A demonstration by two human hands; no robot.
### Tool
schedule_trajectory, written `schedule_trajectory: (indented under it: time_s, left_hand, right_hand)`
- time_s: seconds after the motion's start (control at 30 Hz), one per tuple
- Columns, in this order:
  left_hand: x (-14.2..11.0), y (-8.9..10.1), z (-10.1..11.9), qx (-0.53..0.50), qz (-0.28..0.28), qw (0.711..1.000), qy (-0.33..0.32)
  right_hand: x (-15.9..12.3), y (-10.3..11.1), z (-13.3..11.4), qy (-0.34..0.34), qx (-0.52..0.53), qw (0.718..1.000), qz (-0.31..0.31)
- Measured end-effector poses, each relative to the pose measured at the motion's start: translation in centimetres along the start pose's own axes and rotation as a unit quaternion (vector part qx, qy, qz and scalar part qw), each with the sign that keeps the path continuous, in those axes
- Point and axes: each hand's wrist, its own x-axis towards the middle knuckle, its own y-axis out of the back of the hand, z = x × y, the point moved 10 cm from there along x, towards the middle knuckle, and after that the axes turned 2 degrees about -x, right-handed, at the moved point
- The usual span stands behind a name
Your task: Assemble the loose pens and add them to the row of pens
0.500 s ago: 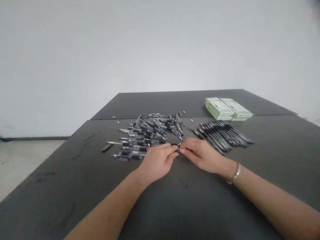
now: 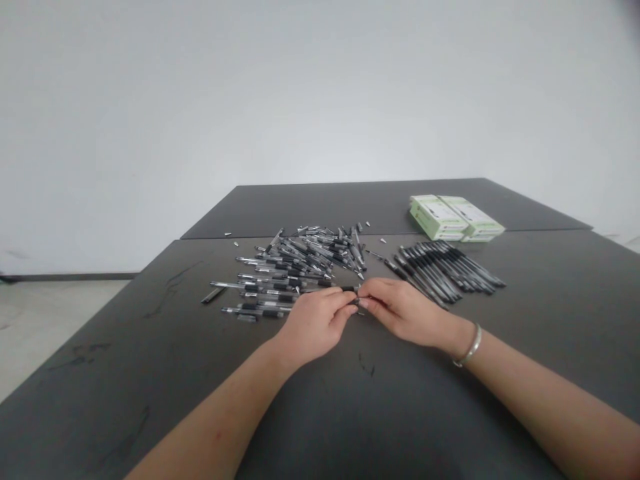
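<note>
My left hand (image 2: 316, 321) is closed around a pen (image 2: 349, 289), whose dark grip shows past the fingertips. At the pen's right end, the thumb and forefinger of my right hand (image 2: 407, 311) pinch its tip, probably on a small silvery piece mostly hidden by the fingers. The two hands nearly meet. Just beyond and left of them lies a loose pile of clear and black pens (image 2: 300, 260), with pen bodies, caps and small cone tips mixed together. To the right, several capped pens (image 2: 445, 267) lie side by side in a slanting row.
Green and white boxes (image 2: 455, 217) are stacked at the back right of the dark table (image 2: 190, 373). A few small tips (image 2: 383, 241) lie scattered behind the pile. A black cap (image 2: 213, 295) rests at its left. A pale wall stands behind.
Almost nothing differs. My right hand has shifted very slightly at the pen's tip, and the pile and the row of pens are unchanged.
</note>
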Motion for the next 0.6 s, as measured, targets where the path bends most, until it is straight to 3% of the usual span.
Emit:
schedule_trajectory:
  time_s: [0.27,0.6]
  left_hand:
    - [-0.3,-0.1,0.5,0.065,0.001,0.998,-0.015]
    - [0.1,-0.2,0.4,0.014,-0.03,0.999,0.005]
  right_hand:
    - [0.3,-1.2,1.3,-0.08,0.012,0.997,-0.012]
    - [0.3,-0.2,0.9,-0.051,0.054,0.997,-0.009]
